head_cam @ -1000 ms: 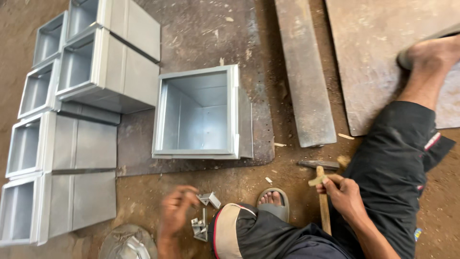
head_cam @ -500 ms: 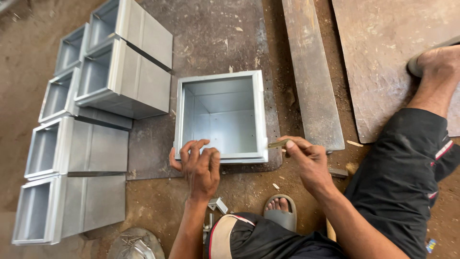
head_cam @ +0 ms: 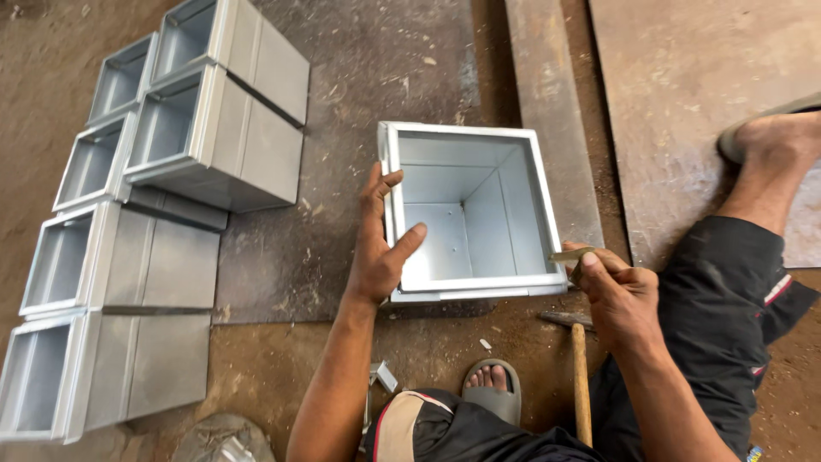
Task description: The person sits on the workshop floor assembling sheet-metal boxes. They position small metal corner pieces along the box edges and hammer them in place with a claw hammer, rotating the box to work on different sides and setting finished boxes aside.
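Open sheet-metal box (head_cam: 466,214) sits on the dark steel plate (head_cam: 342,103) on the floor; my left hand (head_cam: 380,244) clamps its left rim; right hand (head_cam: 620,295) pinches a small metal clip (head_cam: 571,255) at the near-right corner; raw edges could cut fingers; clip may slip if the box shifts.

A dirt floor (head_cam: 282,376) carries a dark steel plate (head_cam: 376,94) at centre, where an open metal box (head_cam: 470,214) sits. Finished boxes (head_cam: 128,257) line the left edge (some stacked); a hammer (head_cam: 580,376) lies at lower right.
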